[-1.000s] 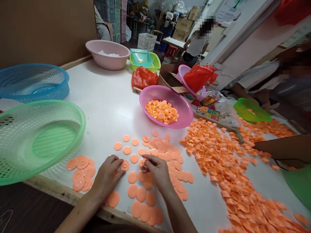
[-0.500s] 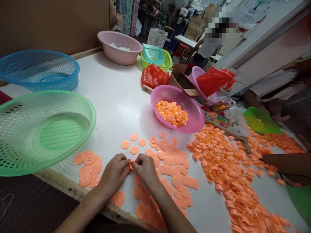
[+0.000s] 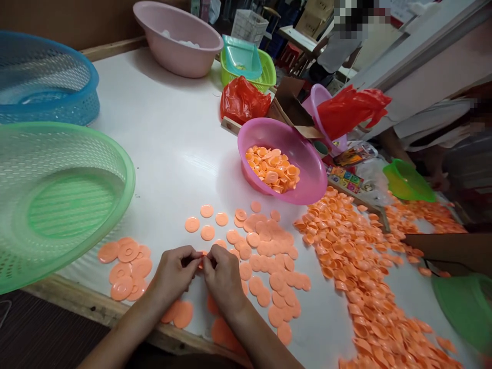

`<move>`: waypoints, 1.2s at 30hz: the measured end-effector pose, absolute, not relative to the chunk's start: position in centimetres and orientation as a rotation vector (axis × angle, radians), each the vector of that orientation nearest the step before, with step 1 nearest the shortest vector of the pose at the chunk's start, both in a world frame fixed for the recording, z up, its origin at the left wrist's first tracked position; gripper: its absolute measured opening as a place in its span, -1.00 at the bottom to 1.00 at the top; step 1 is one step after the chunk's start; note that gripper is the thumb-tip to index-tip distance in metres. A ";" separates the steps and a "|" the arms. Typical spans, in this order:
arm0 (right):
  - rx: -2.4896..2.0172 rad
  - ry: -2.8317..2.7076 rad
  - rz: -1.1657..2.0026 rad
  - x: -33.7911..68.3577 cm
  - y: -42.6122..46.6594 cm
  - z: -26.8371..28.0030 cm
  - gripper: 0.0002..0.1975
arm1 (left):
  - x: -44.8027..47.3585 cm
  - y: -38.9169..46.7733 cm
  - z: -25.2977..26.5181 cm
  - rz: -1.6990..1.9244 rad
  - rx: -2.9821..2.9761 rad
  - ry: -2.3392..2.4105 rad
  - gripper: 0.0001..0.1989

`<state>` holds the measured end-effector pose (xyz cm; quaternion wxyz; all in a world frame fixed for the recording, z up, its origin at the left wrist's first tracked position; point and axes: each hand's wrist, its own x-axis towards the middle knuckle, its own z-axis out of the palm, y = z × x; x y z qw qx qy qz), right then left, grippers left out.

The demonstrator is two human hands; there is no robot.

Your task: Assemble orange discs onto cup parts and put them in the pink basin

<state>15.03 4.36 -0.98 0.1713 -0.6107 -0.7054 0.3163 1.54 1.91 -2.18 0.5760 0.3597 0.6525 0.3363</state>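
Observation:
My left hand (image 3: 177,267) and my right hand (image 3: 223,279) meet over the white table (image 3: 172,169), fingertips pinched together. Between them is a small orange plastic piece (image 3: 202,260), mostly covered by the fingers, so its full shape is hidden. Flat orange discs (image 3: 269,241) lie spread to the right of my right hand, some overlapping. A smaller cluster of larger orange discs (image 3: 126,266) lies left of my left wrist. Just beyond the fingers, several single discs (image 3: 207,232) rest apart from each other.
A pink bowl (image 3: 313,171) holds orange pieces. Right of it spreads a long heap of cupped orange pieces (image 3: 365,292). Green (image 3: 128,174) and blue (image 3: 90,97) baskets stand left. Behind are a pale pink basin (image 3: 180,56) and red bags (image 3: 244,100). Another person (image 3: 340,51) is in the background.
The view has tilted down and shifted slightly. Both hands still pinch the small orange piece, which is now more covered by the fingers than before.

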 end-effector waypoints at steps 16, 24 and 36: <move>-1.605 -1.258 0.765 26.1 19.7 8.6 -0.74 | -3.1 -0.3 -1.4 0.672 1.453 1.728 -0.74; -2.081 -1.113 0.186 42.5 13.6 3.0 -0.65 | 5.1 10.1 -1.1 0.748 1.881 1.608 -0.74; -2.102 -1.277 0.305 42.1 13.0 -1.6 -0.71 | 7.4 16.9 -2.7 0.804 1.519 1.715 -0.81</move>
